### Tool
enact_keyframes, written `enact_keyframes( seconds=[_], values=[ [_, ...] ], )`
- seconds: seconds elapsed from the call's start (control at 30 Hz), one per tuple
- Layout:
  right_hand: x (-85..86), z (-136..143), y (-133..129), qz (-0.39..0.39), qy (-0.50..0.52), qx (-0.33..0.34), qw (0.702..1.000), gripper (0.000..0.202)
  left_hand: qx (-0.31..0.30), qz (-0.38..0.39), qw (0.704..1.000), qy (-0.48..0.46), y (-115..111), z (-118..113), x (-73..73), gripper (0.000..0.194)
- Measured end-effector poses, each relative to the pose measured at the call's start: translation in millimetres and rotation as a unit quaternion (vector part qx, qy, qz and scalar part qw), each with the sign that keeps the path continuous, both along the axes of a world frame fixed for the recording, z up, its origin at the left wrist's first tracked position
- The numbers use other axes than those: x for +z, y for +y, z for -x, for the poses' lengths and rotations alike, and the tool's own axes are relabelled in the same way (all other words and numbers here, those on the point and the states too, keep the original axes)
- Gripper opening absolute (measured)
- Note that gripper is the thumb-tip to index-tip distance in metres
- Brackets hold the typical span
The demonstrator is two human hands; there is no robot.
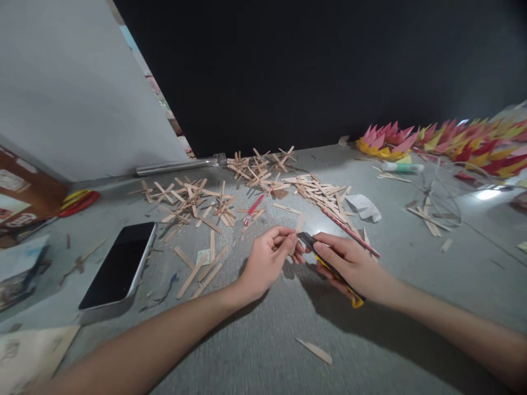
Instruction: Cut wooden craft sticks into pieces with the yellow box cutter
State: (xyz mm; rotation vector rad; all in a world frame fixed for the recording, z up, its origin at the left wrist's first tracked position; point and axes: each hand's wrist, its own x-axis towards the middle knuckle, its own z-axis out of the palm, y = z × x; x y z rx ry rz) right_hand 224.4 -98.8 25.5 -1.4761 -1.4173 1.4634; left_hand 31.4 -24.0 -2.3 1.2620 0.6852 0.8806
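My right hand [349, 263] is closed around a yellow and black utility knife [329, 266], its head pointing up and left toward my other hand. Pinched in the fingers of my left hand [274, 252] is a wooden craft stick [300, 222], its pale end rising above the fingertips. The knife's head is beside the stick; whether the blade touches it I cannot tell. Below the hands lies a cut, pointed piece of stick [316, 351]. Past them are a pile of loose craft sticks [323, 192] and several crossed stick shapes [191, 200].
A phone [119, 266] lies at left. Behind my right hand are a red pencil [349, 231] and a crumpled tissue [364, 207]. A red-capped tool [253, 210] lies mid-table. Pink and yellow paper crowns [387, 144] and a glue stick [402, 167] are at the back right, before a black panel [313, 71].
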Motion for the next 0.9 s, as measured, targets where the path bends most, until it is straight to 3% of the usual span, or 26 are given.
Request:
enact_keyframes(
  seconds=[0.2, 0.57, 0.8, 0.9],
  values=[
    [-4.7, 1, -2, -0.048, -0.035, -0.019, 0.998, 0.040, 0.009, 0.012, 1.000, -0.009, -1, -2, -1.1, 0.027],
    [-3.2, 4, -2, -0.065, -0.084, -0.028, 0.994, 0.038, 0.035, -0.019, 0.999, 0.027, -3, 0, 1.1, 0.028],
    [11.6, -8, 3, -0.144, -0.181, -0.051, 0.972, 0.044, 0.027, -0.048, 0.996, 0.073, 6, 2, -11.3, 0.032],
    [18.0, -16, 5, -0.174, -0.220, -0.051, 0.959, 0.042, 0.010, -0.098, 0.990, 0.103, 8, 4, -11.7, 0.037]
  ],
)
